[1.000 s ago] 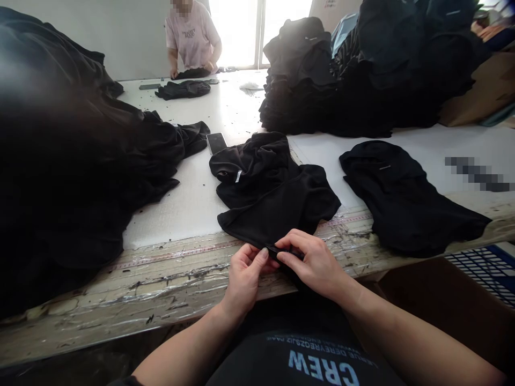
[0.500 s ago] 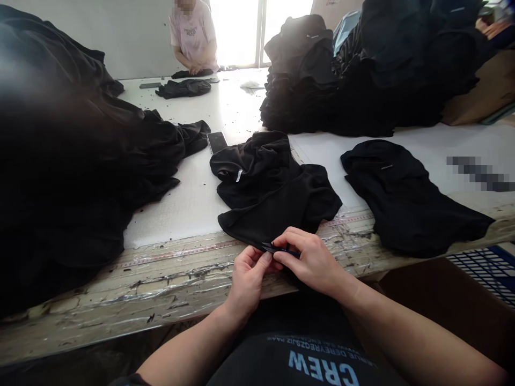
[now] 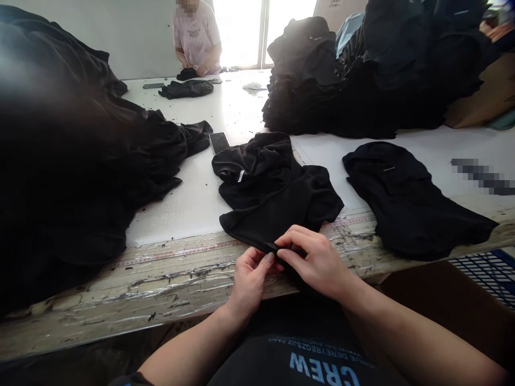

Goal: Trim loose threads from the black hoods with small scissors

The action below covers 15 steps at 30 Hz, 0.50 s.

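A black garment (image 3: 265, 198) with a small white tag lies crumpled at the table's front edge, its lower hem between my hands. My left hand (image 3: 251, 273) pinches that hem between thumb and fingers. Just right of it, my right hand (image 3: 314, 257) is closed around small dark snips (image 3: 272, 246), whose pointed blades lie at the hem close to my left thumb. The handle is mostly hidden by my fingers. To the right, another black garment (image 3: 398, 198) lies flat with a small label on it.
A big heap of black cloth (image 3: 80, 161) covers the left side. Tall stacks of black garments (image 3: 362, 80) stand at the back right. A phone (image 3: 219, 142) lies behind the middle garment. Across the table (image 3: 161, 220), a person (image 3: 197, 37) handles dark cloth. A blue basket (image 3: 486, 273) is below right.
The snips are more covered by my right fingers and their blades look closer together. The person across has lifted and bunched the dark cloth. The whole view has shifted slightly.
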Available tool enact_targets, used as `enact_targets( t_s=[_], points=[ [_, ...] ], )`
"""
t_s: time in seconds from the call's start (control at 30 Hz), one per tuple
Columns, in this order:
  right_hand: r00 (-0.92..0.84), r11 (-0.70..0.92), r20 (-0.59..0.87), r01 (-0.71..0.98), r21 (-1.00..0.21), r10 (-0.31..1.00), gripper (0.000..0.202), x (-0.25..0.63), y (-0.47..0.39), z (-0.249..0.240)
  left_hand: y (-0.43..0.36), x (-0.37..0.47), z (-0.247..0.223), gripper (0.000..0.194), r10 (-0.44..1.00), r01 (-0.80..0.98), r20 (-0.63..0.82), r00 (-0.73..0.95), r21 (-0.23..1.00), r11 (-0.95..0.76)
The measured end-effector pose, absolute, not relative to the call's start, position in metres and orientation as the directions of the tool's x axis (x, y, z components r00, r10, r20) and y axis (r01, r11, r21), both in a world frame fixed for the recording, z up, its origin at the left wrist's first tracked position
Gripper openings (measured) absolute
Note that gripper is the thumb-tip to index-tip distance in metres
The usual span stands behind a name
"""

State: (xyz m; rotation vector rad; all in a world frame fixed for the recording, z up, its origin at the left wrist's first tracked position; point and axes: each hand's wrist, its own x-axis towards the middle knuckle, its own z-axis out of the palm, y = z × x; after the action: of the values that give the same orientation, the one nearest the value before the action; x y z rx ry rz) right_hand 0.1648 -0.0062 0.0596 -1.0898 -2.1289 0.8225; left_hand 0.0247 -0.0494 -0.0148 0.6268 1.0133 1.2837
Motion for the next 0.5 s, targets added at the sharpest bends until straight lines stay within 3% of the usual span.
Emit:
enact_targets(
  t_s=[0.07,0.13,0.2,0.3,0.5],
  points=[
    [-0.553,0.558,0.299,0.389,-0.733,0.778,0.013,0.162,-0.012,0.073,-0.051,0.024,-0.017,0.015,0.969,-0.453,-0.245,-0.043,0.869,0.2],
    [-0.625,0.597,0.28,0.38,-0.706,0.729,0.019,0.158,-0.013,0.078,-0.052,0.023,-0.018,0.016,0.973,-0.436,-0.226,-0.05,0.881,0.182],
    [-0.628,0.569,0.19,0.482,-0.666,0.755,0.025,0.155,-0.008,0.07,-0.053,0.022,-0.019,0.015,0.976,-0.441,-0.215,-0.039,0.88,0.176],
    [-0.571,0.512,0.123,0.594,-0.62,0.811,0.01,0.155,0.003,0.047,-0.054,0.018,-0.018,0.02,0.968,-0.491,-0.251,-0.005,0.844,0.217],
    [-0.591,0.573,0.214,0.526,-0.629,0.778,0.01,0.162,0.006,0.024,-0.043,-0.008,-0.016,0.029,0.907,-0.669,-0.393,-0.153,0.716,0.198]
  ],
)
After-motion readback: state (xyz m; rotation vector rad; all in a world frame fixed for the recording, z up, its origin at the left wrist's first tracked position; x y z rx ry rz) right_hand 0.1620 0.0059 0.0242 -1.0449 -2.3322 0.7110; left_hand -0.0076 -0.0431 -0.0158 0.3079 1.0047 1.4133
